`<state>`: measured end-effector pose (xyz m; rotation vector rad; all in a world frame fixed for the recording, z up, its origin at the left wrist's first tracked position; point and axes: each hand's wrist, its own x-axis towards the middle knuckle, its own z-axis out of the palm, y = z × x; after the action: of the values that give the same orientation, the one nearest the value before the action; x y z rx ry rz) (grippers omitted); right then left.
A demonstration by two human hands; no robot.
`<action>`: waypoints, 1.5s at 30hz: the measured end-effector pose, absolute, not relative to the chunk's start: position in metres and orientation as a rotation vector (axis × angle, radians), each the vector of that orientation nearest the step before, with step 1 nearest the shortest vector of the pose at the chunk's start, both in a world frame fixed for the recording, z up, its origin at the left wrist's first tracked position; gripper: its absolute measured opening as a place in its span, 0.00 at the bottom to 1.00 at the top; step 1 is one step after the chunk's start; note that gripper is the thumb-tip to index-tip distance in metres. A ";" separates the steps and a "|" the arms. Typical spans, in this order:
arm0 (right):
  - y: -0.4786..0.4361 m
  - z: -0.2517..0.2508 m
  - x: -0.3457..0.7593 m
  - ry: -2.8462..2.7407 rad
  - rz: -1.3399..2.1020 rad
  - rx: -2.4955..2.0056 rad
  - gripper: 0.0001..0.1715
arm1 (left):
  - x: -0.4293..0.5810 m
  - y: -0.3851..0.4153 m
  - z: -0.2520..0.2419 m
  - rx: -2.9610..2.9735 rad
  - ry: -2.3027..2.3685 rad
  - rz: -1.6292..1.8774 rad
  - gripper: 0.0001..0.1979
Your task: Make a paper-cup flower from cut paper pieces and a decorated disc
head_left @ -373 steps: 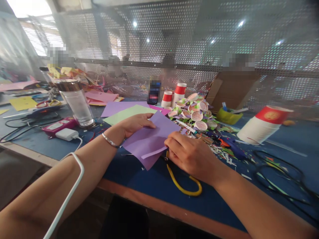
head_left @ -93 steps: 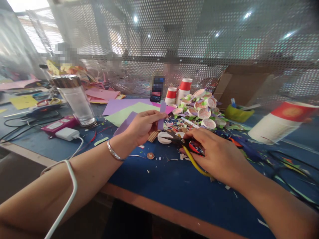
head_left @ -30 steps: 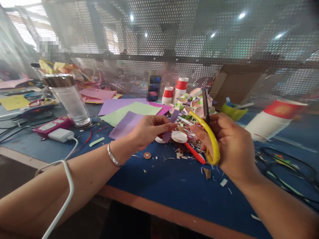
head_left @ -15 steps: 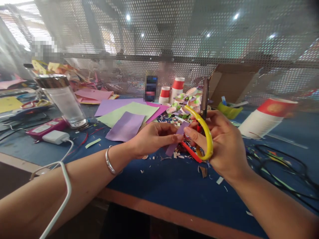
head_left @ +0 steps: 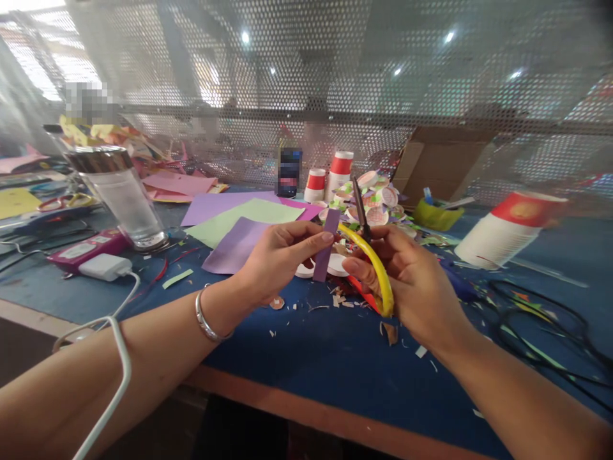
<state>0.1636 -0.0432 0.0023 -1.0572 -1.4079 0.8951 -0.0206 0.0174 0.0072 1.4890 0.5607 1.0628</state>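
My left hand [head_left: 282,255] pinches a narrow purple paper strip [head_left: 325,252] between thumb and fingers, holding it nearly upright. In my right hand [head_left: 407,275] is a pair of scissors [head_left: 380,268] with yellow handles, its dark blades pointing up and away from me. The strip and the blades are apart. Below the hands, a red object [head_left: 363,294] lies partly hidden on the blue table, among small paper scraps. White round pieces [head_left: 338,264] show behind the strip. A larger purple sheet [head_left: 234,248] lies just left of my left hand.
Paper cups [head_left: 340,172] and a heap of cut cup pieces [head_left: 371,198] stand at the back. A tilted cup stack [head_left: 510,227] and black cables [head_left: 541,313] are on the right. On the left are a glass bottle [head_left: 127,201], a magenta power strip [head_left: 89,249] and a white cable [head_left: 125,364].
The scissors have tilted left and dropped slightly, drawing back from the paper. My left hand has moved a little left and turned the purple strip more upright.
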 end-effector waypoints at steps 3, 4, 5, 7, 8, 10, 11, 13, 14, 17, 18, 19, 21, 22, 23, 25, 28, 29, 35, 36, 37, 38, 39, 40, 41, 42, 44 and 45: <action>-0.045 0.004 0.161 -1.416 0.935 -1.063 0.29 | -0.021 0.016 0.008 1.481 0.565 1.073 0.09; -0.045 0.004 0.160 -1.422 0.959 -1.060 0.32 | -0.021 0.016 0.008 1.483 0.570 1.081 0.09; -0.045 0.005 0.159 -1.429 0.987 -1.060 0.35 | -0.021 0.016 0.008 1.485 0.572 1.090 0.09; -0.045 0.006 0.159 -1.446 1.033 -1.072 0.39 | -0.021 0.016 0.008 1.488 0.569 1.109 0.09; -0.045 0.006 0.159 -1.453 1.046 -1.081 0.39 | -0.021 0.016 0.008 1.491 0.569 1.113 0.09; -0.044 0.006 0.160 -1.473 1.061 -1.099 0.37 | -0.021 0.016 0.008 1.513 0.572 1.102 0.10; -0.043 0.006 0.160 -1.484 1.067 -1.103 0.36 | -0.022 0.016 0.008 1.531 0.574 1.093 0.11; -0.042 0.006 0.160 -1.503 1.080 -1.103 0.33 | -0.022 0.017 0.008 1.578 0.580 1.072 0.12; -0.042 0.007 0.160 -1.511 1.085 -1.101 0.32 | -0.023 0.017 0.008 1.603 0.581 1.059 0.12; -0.042 0.008 0.159 -1.522 1.082 -1.094 0.31 | -0.023 0.017 0.008 1.651 0.584 1.033 0.11; -0.042 0.008 0.159 -1.525 1.077 -1.088 0.30 | -0.023 0.017 0.007 1.657 0.584 1.029 0.11; -0.042 0.008 0.159 -1.531 1.071 -1.083 0.30 | -0.023 0.017 0.007 1.659 0.583 1.028 0.11; -0.044 0.009 0.159 -1.550 1.055 -1.072 0.28 | -0.023 0.018 0.007 1.654 0.586 1.026 0.10; -0.045 0.009 0.160 -1.562 1.041 -1.067 0.28 | -0.023 0.018 0.007 1.649 0.588 1.024 0.10; -0.045 0.009 0.160 -1.571 1.024 -1.066 0.27 | -0.023 0.018 0.007 1.642 0.591 1.023 0.09; -0.047 0.009 0.161 -1.583 0.996 -1.079 0.26 | -0.022 0.018 0.006 1.633 0.595 1.017 0.10; -0.047 0.010 0.162 -1.588 0.972 -1.117 0.26 | -0.022 0.016 0.007 1.623 0.602 0.997 0.10; -0.047 0.010 0.162 -1.590 0.964 -1.129 0.26 | -0.022 0.016 0.007 1.621 0.603 0.989 0.10; -0.048 0.011 0.161 -1.624 0.882 -1.152 0.23 | -0.022 0.015 0.008 1.618 0.603 0.961 0.11; -0.048 0.011 0.161 -1.629 0.868 -1.150 0.22 | -0.022 0.015 0.007 1.615 0.599 0.964 0.11; -0.049 0.011 0.162 -1.631 0.856 -1.150 0.22 | -0.022 0.016 0.007 1.613 0.596 0.964 0.11; -0.049 0.011 0.162 -1.628 0.852 -1.157 0.22 | -0.022 0.016 0.007 1.613 0.591 0.959 0.11; -0.050 0.011 0.162 -1.621 0.854 -1.168 0.22 | -0.023 0.017 0.006 1.612 0.588 0.953 0.11; -0.050 0.011 0.162 -1.613 0.863 -1.181 0.23 | -0.023 0.017 0.006 1.611 0.584 0.947 0.11; -0.050 0.012 0.162 -1.602 0.876 -1.195 0.23 | -0.023 0.017 0.006 1.607 0.578 0.943 0.10; -0.051 0.012 0.162 -1.594 0.893 -1.208 0.24 | -0.024 0.018 0.006 1.598 0.572 0.943 0.10; -0.051 0.014 0.162 -1.579 0.920 -1.224 0.24 | -0.024 0.018 0.007 1.569 0.565 0.946 0.09; -0.051 0.014 0.162 -1.574 0.928 -1.230 0.24 | -0.025 0.018 0.008 1.555 0.568 0.945 0.09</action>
<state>0.1619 -0.0512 0.0140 -1.2296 -1.5742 0.9278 -0.0246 0.0179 0.0075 1.5545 0.5679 0.9447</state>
